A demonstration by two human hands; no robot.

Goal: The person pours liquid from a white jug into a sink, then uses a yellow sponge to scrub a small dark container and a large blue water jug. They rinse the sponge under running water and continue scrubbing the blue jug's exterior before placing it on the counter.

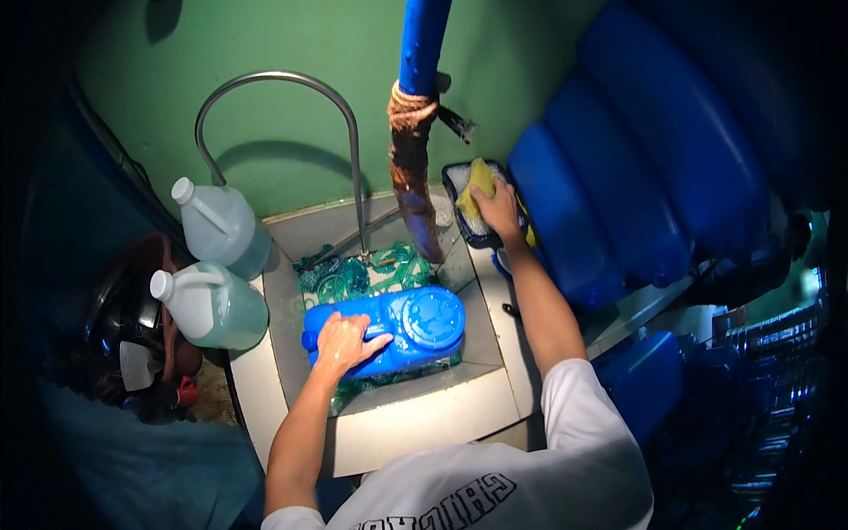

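Note:
A blue plastic water container (433,320) with a round cap lies on its side across the tiled sink (468,371). My left hand (343,344) is closed round its handle. Green netting or hose-like strands (336,278) show beneath the container. Over to the right, my right hand (500,210) grips a yellow sponge (478,179). The sponge is at a small dark basin (455,185) of white suds on the sink's far right corner. My right fingertips are partly hidden by the sponge.
Two translucent jugs (221,305) of pale liquid stand on the left ledge. A curved metal pipe (353,141) and a blue hose with a wrapped end (411,168) come down over the sink. Large blue containers (574,212) line the right. Dark pots (132,309) sit far left.

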